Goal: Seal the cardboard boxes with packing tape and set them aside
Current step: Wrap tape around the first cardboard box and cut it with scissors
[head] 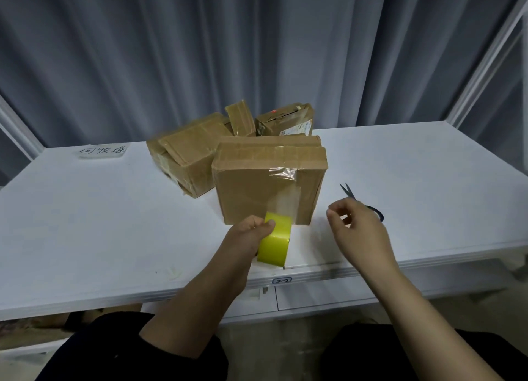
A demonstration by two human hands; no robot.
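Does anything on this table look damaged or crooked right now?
Yes. Behind the front box, the big rear box is crumpled with lifting flaps, and a small box sits tilted beside it. The clear tape is wrinkled at the front box's top edge, above the tape roll in the left hand.

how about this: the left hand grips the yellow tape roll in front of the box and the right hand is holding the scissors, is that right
Not quite. In the head view the right hand holds nothing; the scissors lie on the table just beyond it. The left hand does grip the yellow tape roll in front of the box.
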